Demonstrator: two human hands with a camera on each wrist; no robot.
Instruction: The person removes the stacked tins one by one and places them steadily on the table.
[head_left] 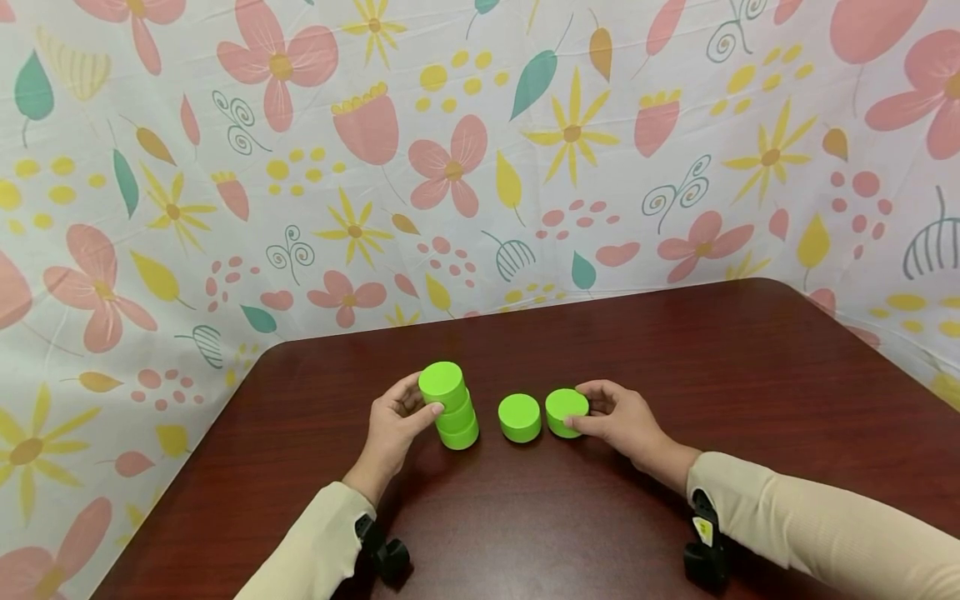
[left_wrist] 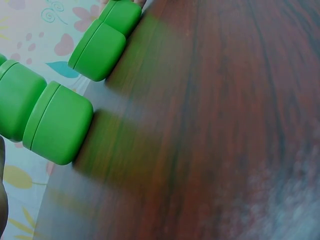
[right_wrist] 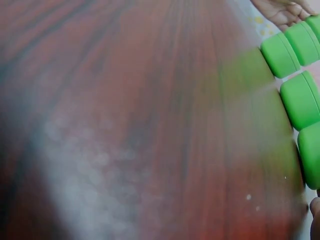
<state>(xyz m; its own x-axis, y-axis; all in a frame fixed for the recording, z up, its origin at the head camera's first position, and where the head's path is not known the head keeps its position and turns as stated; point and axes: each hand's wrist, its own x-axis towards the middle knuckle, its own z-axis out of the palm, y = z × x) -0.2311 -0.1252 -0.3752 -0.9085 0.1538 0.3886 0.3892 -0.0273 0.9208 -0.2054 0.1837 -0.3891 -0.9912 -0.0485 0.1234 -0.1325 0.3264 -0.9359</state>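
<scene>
Three small bright-green round lidded containers stand in a stack on the table, slightly offset from one another. My left hand (head_left: pixel 392 423) grips the top container (head_left: pixel 442 384) from the left, thumb in front and fingers behind. Beneath it are the middle container (head_left: pixel 456 415) and the bottom container (left_wrist: pixel 60 125), which rests on the tabletop. A single green container (head_left: pixel 520 418) sits just right of the stack. Beside that one, my right hand (head_left: pixel 628 423) pinches another container (head_left: pixel 566 412) between thumb and fingers, low over the table.
The dark reddish-brown wooden table (head_left: pixel 585 517) has rounded far corners. Behind it hangs a white cloth (head_left: pixel 465 242) printed with flowers and leaves. A black wrist camera (head_left: pixel 386 554) is strapped at the left sleeve, and another camera (head_left: pixel 705 546) at the right.
</scene>
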